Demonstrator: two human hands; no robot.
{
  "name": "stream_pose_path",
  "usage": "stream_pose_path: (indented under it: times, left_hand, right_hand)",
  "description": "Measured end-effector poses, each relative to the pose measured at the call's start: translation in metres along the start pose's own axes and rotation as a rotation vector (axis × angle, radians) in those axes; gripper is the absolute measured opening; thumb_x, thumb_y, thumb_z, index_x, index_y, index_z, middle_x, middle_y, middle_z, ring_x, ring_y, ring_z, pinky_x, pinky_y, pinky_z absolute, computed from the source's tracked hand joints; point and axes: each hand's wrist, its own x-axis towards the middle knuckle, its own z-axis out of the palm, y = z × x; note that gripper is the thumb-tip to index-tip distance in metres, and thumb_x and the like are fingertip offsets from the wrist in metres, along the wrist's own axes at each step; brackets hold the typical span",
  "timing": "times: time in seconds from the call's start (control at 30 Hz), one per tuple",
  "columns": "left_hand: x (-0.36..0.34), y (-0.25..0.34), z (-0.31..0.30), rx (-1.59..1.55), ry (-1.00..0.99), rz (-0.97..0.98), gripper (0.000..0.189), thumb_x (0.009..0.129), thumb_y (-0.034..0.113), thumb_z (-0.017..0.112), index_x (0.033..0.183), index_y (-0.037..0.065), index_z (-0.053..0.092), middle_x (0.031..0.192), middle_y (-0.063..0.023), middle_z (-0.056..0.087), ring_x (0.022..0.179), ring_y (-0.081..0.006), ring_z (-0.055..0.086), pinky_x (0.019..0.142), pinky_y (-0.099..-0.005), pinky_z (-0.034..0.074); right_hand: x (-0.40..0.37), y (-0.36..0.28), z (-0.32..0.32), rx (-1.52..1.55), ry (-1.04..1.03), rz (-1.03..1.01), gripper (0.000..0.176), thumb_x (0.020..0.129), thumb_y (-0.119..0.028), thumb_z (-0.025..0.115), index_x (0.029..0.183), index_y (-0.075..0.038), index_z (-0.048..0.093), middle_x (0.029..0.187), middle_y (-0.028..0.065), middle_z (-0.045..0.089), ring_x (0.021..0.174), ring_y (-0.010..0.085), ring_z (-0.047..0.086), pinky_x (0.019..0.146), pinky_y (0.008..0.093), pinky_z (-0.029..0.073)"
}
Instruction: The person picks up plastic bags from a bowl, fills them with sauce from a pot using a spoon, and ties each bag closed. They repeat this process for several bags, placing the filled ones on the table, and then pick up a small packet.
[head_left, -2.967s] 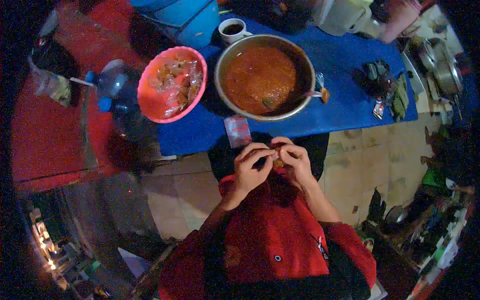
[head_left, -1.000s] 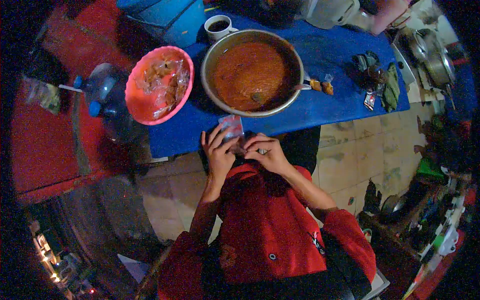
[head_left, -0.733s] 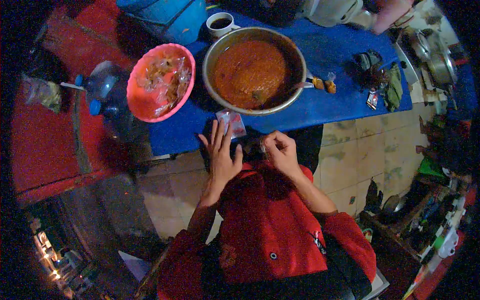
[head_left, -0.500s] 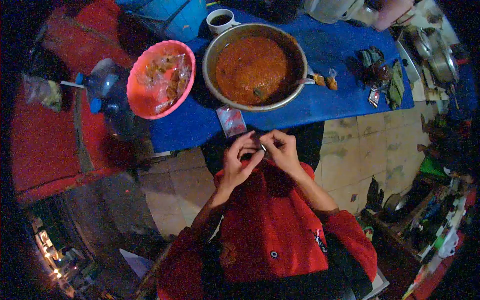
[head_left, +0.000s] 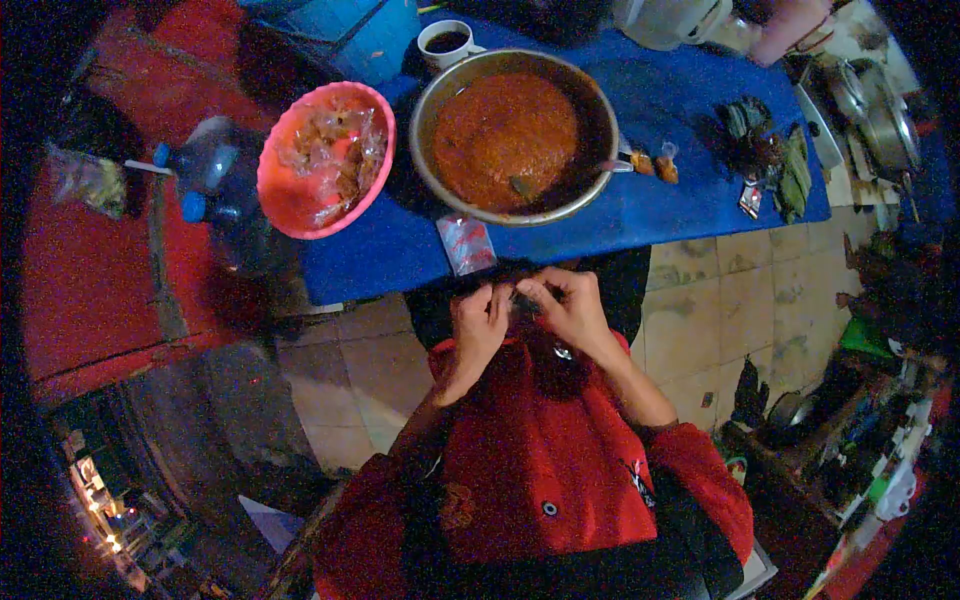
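My left hand (head_left: 480, 322) and my right hand (head_left: 573, 312) meet close to my body, just off the front edge of the table. Both are closed in pinches, fingertips almost touching. Whatever small thing lies between them is too dark to make out. A small shiny whitish thing (head_left: 563, 352) shows below my right hand, against the red jacket (head_left: 550, 450). Right beyond my left hand, a clear plastic packet with red print (head_left: 467, 247) lies on the table edge. Behind it stands a metal pot (head_left: 417, 135) of red-orange sauce (head_left: 510, 140), with a spoon handle (head_left: 617, 166) over its right rim.
A pink bowl (head_left: 270, 195) with filled clear bags stands left of the pot on the blue tablecloth (head_left: 660, 105). A white cup (head_left: 445, 62) of dark drink is behind. Small tied bags (head_left: 655, 165) lie right. Another person's arm (head_left: 790, 30) shows at the far right corner.
My left fingers have gone from spread to closed, level with the right fingers. The shiny bit seen earlier at my right fingertips no longer shows there; one now shows lower, by the jacket.
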Motion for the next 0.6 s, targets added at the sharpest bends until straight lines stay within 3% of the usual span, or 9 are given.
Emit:
stream_pose_path:
  times: [0.03, 0.1, 0.17, 0.2, 0.27, 0.3, 0.43, 0.53, 0.6]
  left_hand:
    - [0.001, 0.006, 0.002, -0.001, 0.0, 0.002, 0.021, 0.084, 0.013, 0.064, 0.068, 0.001, 0.057, 0.056, -0.0129, 0.052, 0.046, -0.0203, 0.052, 0.045, -0.0324, 0.038]
    - [-0.001, 0.019, 0.004, -0.411, -0.049, -0.194, 0.02, 0.082, 0.011, 0.066, 0.068, 0.001, 0.058, 0.057, -0.0081, 0.055, 0.046, -0.0146, 0.051, 0.046, -0.0311, 0.038]
    - [-0.003, 0.01, -0.003, -0.228, -0.048, -0.127, 0.018, 0.082, 0.011, 0.068, 0.07, 0.0, 0.059, 0.06, -0.0064, 0.058, 0.051, -0.0122, 0.053, 0.047, -0.0291, 0.04]
    - [-0.004, 0.005, -0.004, -0.044, -0.048, -0.061, 0.017, 0.081, 0.011, 0.069, 0.072, 0.0, 0.06, 0.064, -0.0047, 0.061, 0.055, -0.0098, 0.055, 0.048, -0.0271, 0.041]
    - [-0.005, -0.002, 0.002, -0.232, -0.028, -0.125, 0.018, 0.081, 0.013, 0.069, 0.073, 0.0, 0.061, 0.067, -0.0038, 0.062, 0.057, -0.0098, 0.056, 0.05, -0.0262, 0.043]
    - [-0.005, -0.005, 0.006, -0.419, -0.007, -0.194, 0.019, 0.082, 0.015, 0.07, 0.074, 0.0, 0.062, 0.07, -0.003, 0.063, 0.06, -0.0099, 0.057, 0.053, -0.0253, 0.045]
    - [-0.013, 0.015, 0.007, -1.015, -0.158, -0.425, 0.015, 0.084, 0.019, 0.069, 0.081, 0.004, 0.066, 0.081, -0.0007, 0.063, 0.071, -0.0108, 0.056, 0.064, -0.0253, 0.046]
    - [-0.013, -0.013, 0.003, -0.807, -0.262, -0.489, 0.011, 0.087, 0.015, 0.065, 0.085, 0.004, 0.065, 0.089, -0.0037, 0.064, 0.074, -0.0102, 0.056, 0.068, -0.026, 0.046]
    - [-0.007, -0.007, -0.005, -0.645, -0.347, -0.501, 0.011, 0.088, 0.014, 0.064, 0.087, 0.003, 0.064, 0.091, -0.0046, 0.064, 0.073, -0.0097, 0.055, 0.068, -0.0263, 0.046]
  right_hand:
    - [0.001, 0.001, -0.003, -0.005, 0.01, 0.007, 0.022, 0.084, -0.024, 0.067, 0.077, -0.003, 0.069, 0.067, 0.0136, 0.065, 0.057, 0.0272, 0.063, 0.056, 0.0347, 0.048]
    - [0.002, 0.005, -0.007, -0.009, 0.02, 0.014, 0.022, 0.083, -0.025, 0.068, 0.076, -0.004, 0.068, 0.068, 0.0128, 0.065, 0.059, 0.0284, 0.062, 0.058, 0.0359, 0.048]
    - [0.005, 0.013, -0.007, -0.397, 0.232, -0.259, 0.024, 0.08, -0.03, 0.07, 0.08, -0.006, 0.066, 0.069, 0.0112, 0.062, 0.064, 0.0311, 0.061, 0.061, 0.0388, 0.048]
    - [0.004, 0.012, -0.007, -0.398, 0.235, -0.259, 0.024, 0.08, -0.03, 0.07, 0.08, -0.006, 0.066, 0.069, 0.0112, 0.062, 0.064, 0.0311, 0.061, 0.061, 0.0388, 0.048]
    - [-0.004, 0.005, -0.007, -0.463, 0.287, -0.352, 0.033, 0.074, -0.037, 0.074, 0.083, -0.007, 0.063, 0.07, 0.0108, 0.058, 0.066, 0.0322, 0.059, 0.062, 0.0415, 0.047]
    - [-0.012, -0.003, -0.01, -0.305, 0.047, -0.084, 0.044, 0.068, -0.043, 0.078, 0.086, -0.005, 0.063, 0.073, 0.0121, 0.061, 0.068, 0.0326, 0.061, 0.063, 0.0405, 0.048]
    - [-0.021, 0.012, -0.002, -0.168, -0.022, -0.019, 0.045, 0.065, -0.042, 0.081, 0.086, -0.006, 0.064, 0.08, 0.0129, 0.066, 0.07, 0.0322, 0.065, 0.062, 0.0366, 0.05]
    - [-0.024, 0.025, -0.008, -0.03, 0.013, -0.032, 0.029, 0.069, -0.026, 0.08, 0.07, -0.004, 0.061, 0.062, 0.0127, 0.061, 0.058, 0.0302, 0.062, 0.054, 0.0348, 0.047]
    - [-0.026, 0.03, -0.019, -0.054, 0.119, -0.029, 0.027, 0.071, -0.023, 0.078, 0.069, -0.004, 0.06, 0.061, 0.0127, 0.06, 0.056, 0.0266, 0.062, 0.053, 0.0348, 0.046]
